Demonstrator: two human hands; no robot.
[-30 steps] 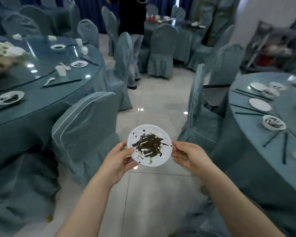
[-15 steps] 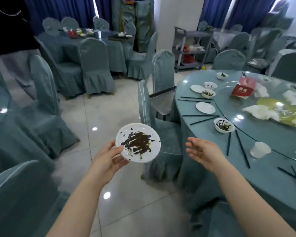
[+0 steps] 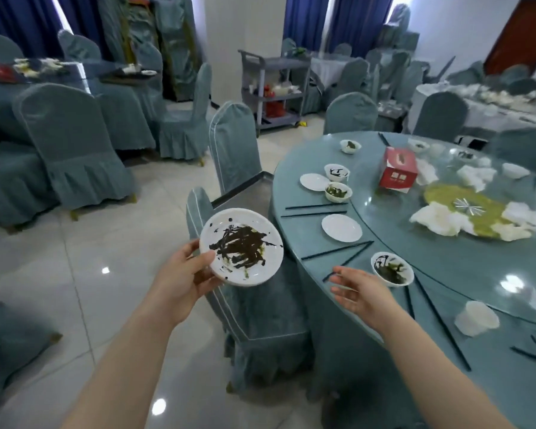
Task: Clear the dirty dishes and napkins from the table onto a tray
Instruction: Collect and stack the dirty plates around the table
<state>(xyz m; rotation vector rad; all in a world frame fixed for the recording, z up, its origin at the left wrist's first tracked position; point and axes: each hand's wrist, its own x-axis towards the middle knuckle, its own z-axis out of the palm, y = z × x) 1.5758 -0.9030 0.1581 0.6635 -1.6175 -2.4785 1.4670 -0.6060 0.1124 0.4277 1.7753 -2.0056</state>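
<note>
dirty plate, smeared with dark sauce, gripped at its near-left rim by the left hand, thumb over the rim and fingers beneath; it is carried roughly level over the floor, just left of the bench edge and above a covered chair. the right hand is free, fingers spread and loosely extended, holding nothing, and hovers at the bench edge.

the next dirty piece, a small soiled bowl, lies just beyond and slightly right of the right hand's fingertips, near but apart from them; the right hand is clearly the nearer, the left being occupied and farther off. judged from this, the coming reach falls to the right hand, forward and a little to the right. dark chopsticks lie across the bench between the two hands' line and a clean-looking plate farther ahead; their long axes run mostly left to right.

farther from the hands: two more bowls beside another plate, a red box, and crumpled napkins on the glass turntable. a flat tray appears to rest on a chair seat ahead of the left hand; that is probably where the plate goes.
</note>
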